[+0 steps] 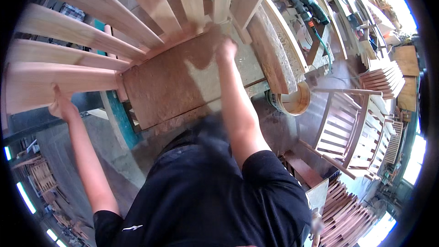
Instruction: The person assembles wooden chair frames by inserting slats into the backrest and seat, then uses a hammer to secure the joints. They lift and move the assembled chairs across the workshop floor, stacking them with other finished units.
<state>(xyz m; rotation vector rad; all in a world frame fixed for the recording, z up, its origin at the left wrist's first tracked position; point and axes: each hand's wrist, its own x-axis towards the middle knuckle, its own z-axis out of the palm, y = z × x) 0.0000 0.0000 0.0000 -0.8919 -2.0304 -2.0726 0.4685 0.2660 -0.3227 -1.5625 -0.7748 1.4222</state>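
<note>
A large pale wooden slatted frame (pixel 103 13) spans the upper left, its slats fanning out from a bottom rail. My left hand (pixel 63 106) grips the lower edge of its wide outer board (pixel 64 84), a finger lying on the face. My right hand (pixel 226 48) is closed, slightly blurred, at the right end of the rail. Whatever that hand holds, if anything, is hidden. Under it lies a worn brown worktop (pixel 164 82), which the rail rests along.
Right of the worktop stand a rough timber piece (pixel 270 45) and a round bucket (pixel 295 99). A green power tool (pixel 311 7) with a hose lies beyond. Slatted chair frames (pixel 352 130) and stacked wooden parts (pixel 347 215) fill the right. A green metal leg (pixel 120 119) stands at left.
</note>
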